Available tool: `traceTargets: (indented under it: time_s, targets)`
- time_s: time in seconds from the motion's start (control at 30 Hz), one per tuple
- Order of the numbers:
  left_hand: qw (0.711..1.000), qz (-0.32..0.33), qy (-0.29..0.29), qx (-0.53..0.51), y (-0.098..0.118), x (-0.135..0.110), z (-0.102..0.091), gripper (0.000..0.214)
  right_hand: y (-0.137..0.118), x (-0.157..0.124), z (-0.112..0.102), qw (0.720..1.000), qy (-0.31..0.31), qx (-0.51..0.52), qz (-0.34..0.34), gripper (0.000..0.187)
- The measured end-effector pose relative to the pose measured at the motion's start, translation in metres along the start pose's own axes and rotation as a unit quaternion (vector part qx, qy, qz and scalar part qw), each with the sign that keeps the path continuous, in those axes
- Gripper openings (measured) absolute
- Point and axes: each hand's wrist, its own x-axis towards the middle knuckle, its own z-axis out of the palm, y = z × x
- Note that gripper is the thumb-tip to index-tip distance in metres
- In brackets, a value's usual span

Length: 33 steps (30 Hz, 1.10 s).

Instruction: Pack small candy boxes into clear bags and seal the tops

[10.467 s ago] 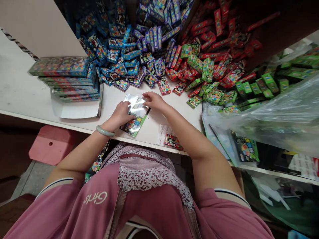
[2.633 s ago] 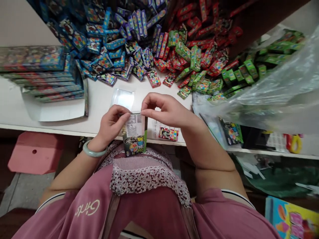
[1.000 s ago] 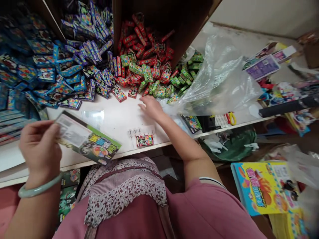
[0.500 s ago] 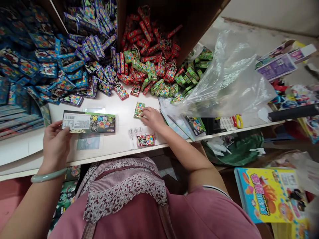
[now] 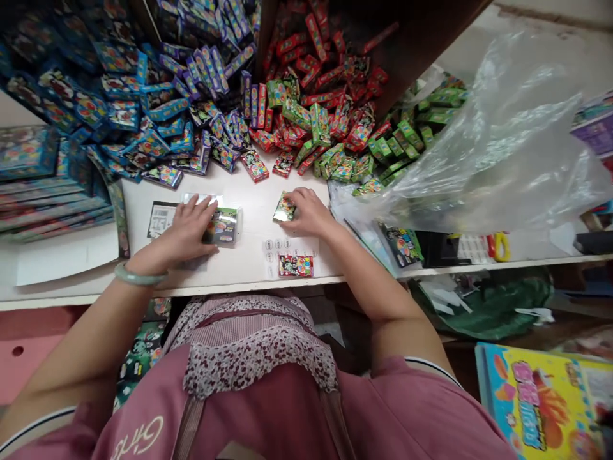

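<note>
My left hand [image 5: 188,227] lies flat, fingers spread, on a long green-and-black printed pack [image 5: 225,225] that rests on the white table [image 5: 249,191]; a white barcode label [image 5: 159,219] shows at the pack's left end. My right hand [image 5: 309,213] is closed round a small green box [image 5: 284,208] tilted on the table. A small red box [image 5: 295,265] lies on a printed slip near the front edge, between my arms.
Heaps of small boxes fill the back: blue [image 5: 143,96], red [image 5: 330,70] and green [image 5: 407,134]. Flat blue packs [image 5: 43,185] are stacked at the left. A crumpled clear plastic bag [image 5: 507,153] covers the right. A yellow printed box [image 5: 541,402] lies low right.
My left hand has laid the long pack down on the table and now presses on it. My right hand has picked the small green box up at its edge. The view swung left.
</note>
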Motion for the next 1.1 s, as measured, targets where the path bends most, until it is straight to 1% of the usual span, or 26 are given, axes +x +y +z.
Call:
traceTargets:
  time_s: [0.03,0.07,0.13,0.2,0.27,0.33,0.43,0.57,0.67,0.77,0.93,1.0,1.1]
  targets:
    - [1.000,0.005,-0.010,0.004,0.000,0.005,-0.003,0.087,-0.002,-0.001,0.000,1.000,0.014,0.012,-0.009,0.065]
    - [1.000,0.010,-0.008,0.005,-0.001,0.007,-0.007,0.085,-0.005,-0.002,-0.001,0.999,0.027,0.027,-0.024,0.065]
    - [1.000,0.016,0.026,-0.001,-0.001,0.007,-0.016,0.085,-0.015,-0.004,-0.006,0.994,0.047,0.059,-0.073,0.067]
    - [0.997,0.018,0.069,-0.023,0.000,0.002,-0.026,0.089,-0.029,-0.005,-0.011,0.988,0.053,0.074,-0.121,0.070]
    - [0.994,0.017,0.099,-0.050,0.003,-0.003,-0.033,0.091,-0.042,-0.003,-0.015,0.986,0.049,0.075,-0.144,0.071]
    - [0.991,0.014,0.118,-0.062,0.006,-0.008,-0.036,0.091,-0.053,-0.001,-0.019,0.985,0.046,0.075,-0.150,0.071]
    - [0.989,0.008,0.139,-0.042,0.009,-0.013,-0.033,0.092,-0.068,0.002,-0.022,0.982,0.051,0.080,-0.166,0.073]
    - [0.992,0.018,0.123,-0.019,0.012,-0.014,-0.025,0.092,-0.084,0.007,-0.019,0.979,0.051,0.054,-0.190,0.070]
    - [0.990,0.018,0.131,-0.040,0.012,-0.016,-0.023,0.091,-0.087,0.010,-0.012,0.984,0.041,0.018,-0.171,0.068]
    - [0.988,0.014,0.144,-0.058,0.010,-0.019,-0.023,0.091,-0.086,0.009,-0.007,0.987,0.010,-0.013,-0.158,0.068]
    - [0.991,0.014,0.118,-0.067,0.009,-0.023,-0.019,0.092,-0.088,0.007,-0.010,0.977,-0.054,-0.039,-0.203,0.066]
    - [0.991,0.027,0.113,-0.074,0.008,-0.023,-0.016,0.094,-0.090,0.009,-0.012,0.975,-0.075,-0.043,-0.205,0.067]
    - [0.990,0.052,0.107,-0.077,0.007,-0.023,-0.012,0.094,-0.092,0.011,-0.014,0.976,-0.088,-0.055,-0.189,0.068]
